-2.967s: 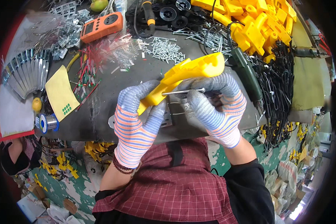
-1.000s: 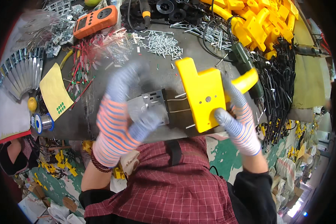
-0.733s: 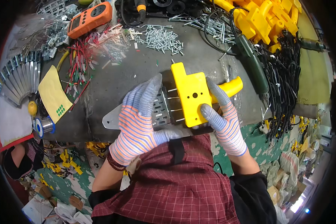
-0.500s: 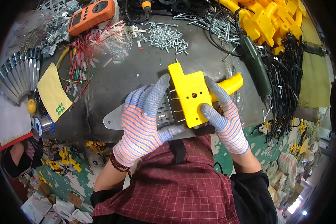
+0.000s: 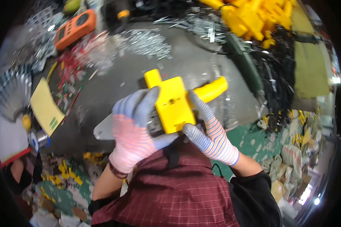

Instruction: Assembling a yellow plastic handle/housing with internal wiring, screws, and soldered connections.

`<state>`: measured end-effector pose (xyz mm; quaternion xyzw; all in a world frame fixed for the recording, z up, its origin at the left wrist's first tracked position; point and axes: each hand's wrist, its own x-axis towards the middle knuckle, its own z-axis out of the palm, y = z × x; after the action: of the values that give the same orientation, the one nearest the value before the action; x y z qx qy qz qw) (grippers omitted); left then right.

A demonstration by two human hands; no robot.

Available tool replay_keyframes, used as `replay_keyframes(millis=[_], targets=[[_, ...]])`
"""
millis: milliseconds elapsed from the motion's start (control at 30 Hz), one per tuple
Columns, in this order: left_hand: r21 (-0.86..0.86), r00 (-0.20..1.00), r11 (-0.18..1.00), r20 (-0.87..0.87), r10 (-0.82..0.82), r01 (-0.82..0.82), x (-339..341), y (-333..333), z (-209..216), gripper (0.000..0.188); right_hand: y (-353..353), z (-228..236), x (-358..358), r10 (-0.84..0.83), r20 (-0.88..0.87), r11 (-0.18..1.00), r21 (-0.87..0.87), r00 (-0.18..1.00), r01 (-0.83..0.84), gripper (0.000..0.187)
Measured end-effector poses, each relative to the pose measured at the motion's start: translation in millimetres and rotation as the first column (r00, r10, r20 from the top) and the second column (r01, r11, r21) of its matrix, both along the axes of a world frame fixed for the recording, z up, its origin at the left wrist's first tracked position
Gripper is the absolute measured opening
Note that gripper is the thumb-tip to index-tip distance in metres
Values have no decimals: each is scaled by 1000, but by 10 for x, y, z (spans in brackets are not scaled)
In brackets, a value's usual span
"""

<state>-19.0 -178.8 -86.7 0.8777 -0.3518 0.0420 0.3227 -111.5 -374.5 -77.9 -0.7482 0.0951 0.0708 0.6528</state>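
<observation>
Between my gloved hands is a yellow plastic housing [image 5: 173,102] with small holes in its flat face, held above the worktop. A yellow curved handle [image 5: 212,90] sticks out from behind it to the right. My left hand [image 5: 130,132] is closed round a flat grey metal plate [image 5: 104,128], whose rounded end shows on the left; its fingertips reach the housing's left edge. My right hand [image 5: 212,140] grips the housing's right side, thumb on the front near the lower corner. Motion blurs the picture, and the join between plate and housing is mostly hidden by my left hand.
Loose screws [image 5: 149,43] lie beyond my hands. An orange meter [image 5: 75,29], red wires [image 5: 70,66], a yellow sheet [image 5: 45,108] and a solder spool [image 5: 39,140] are at left. A dark green power screwdriver [image 5: 246,64], yellow parts [image 5: 254,19] and black cables [image 5: 278,75] are at right.
The housing has come up against the metal plate; the gap with thin pins between them no longer shows. The view has shifted, and both hands sit a little further left in it.
</observation>
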Motion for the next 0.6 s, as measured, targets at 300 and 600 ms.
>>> replay_keyframes(millis=[300, 600], targets=[[-19, 999, 999, 19, 42, -41, -88, 35, -42, 96, -1559, 70, 519, -20, 277, 63, -958, 961, 278, 58], [-1, 999, 1000, 23, 28, -28, -136, 9, -26, 96, -1551, 507, 832, 73, 127, 866, -500, 989, 0, 76]])
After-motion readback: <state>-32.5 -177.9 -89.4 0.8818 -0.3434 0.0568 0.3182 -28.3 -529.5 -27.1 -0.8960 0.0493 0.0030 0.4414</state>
